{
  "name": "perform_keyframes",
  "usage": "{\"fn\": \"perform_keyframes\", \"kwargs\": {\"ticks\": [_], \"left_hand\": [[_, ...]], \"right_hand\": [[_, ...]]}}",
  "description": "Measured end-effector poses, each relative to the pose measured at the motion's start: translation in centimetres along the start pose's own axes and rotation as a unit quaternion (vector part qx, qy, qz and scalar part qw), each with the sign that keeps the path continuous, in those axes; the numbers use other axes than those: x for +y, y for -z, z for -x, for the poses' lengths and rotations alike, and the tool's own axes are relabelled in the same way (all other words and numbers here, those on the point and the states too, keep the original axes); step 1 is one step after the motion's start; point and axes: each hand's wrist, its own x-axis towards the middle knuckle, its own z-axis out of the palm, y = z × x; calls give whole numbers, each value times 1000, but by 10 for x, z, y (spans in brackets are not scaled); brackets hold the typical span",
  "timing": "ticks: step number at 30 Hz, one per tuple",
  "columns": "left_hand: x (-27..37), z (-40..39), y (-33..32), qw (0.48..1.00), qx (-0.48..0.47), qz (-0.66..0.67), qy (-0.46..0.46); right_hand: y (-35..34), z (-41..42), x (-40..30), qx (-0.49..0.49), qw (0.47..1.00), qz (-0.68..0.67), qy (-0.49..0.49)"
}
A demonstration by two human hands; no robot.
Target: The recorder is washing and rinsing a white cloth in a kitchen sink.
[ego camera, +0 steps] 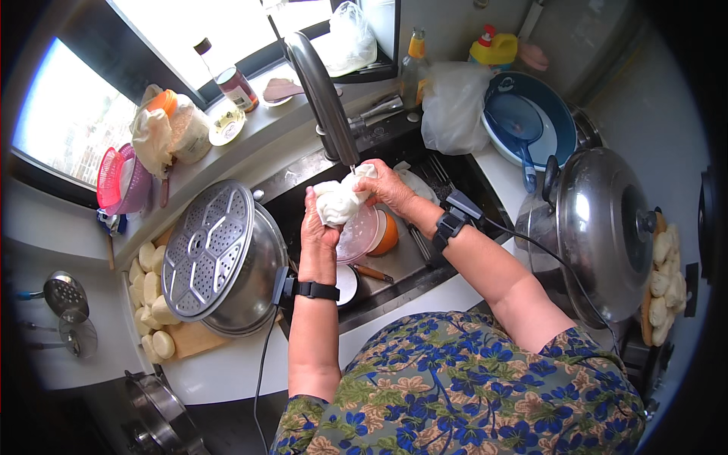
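Note:
A wet, bunched white cloth [336, 203] is gripped between both hands, just under the spout of a pull-down faucet [327, 102]. On its left side, my left hand [319, 227] holds it with the thumb up. My right hand [387, 185] clasps its upper right end. Below them in the dark sink [412, 293] are a translucent plastic bowl [357, 236], an orange container [387, 234] and a wooden-handled utensil [372, 273]. A round white-bottomed vessel [346, 284] is partly hidden by my left wrist.
Left of the sink, a perforated steamer plate [207, 250] leans over a steel pot [250, 284], beside pale dough pieces [151, 290]. At right stand a lidded steel pot [603, 233] and a blue basin [560, 102] holding a ladle [517, 122]. Cables trail from both wristbands.

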Motion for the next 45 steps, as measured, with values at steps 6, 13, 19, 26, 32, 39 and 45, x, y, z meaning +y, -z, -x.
{"fn": "perform_keyframes", "kwargs": {"ticks": [6,13,19,26,32,39,45], "left_hand": [[-11,-27,35,997,32,4,-75],[-40,-22,45,996,-24,69,-51],[-45,-3,0,999,27,-12,-21],[-51,-24,12,996,-36,72,-38],[-36,-4,-4,998,-4,34,-46],[-27,1,-8,992,-89,-29,-88],[-3,-4,2,990,29,19,-139]], "right_hand": [[-8,15,-2,-56,995,68,-47],[-46,70,-26,-99,884,390,237],[-46,52,-17,-43,829,465,308],[-35,13,-11,13,794,577,192],[-2,-17,13,56,909,412,-30],[-6,-1,23,-133,987,68,-57],[6,7,-14,-196,980,-23,-35]]}}
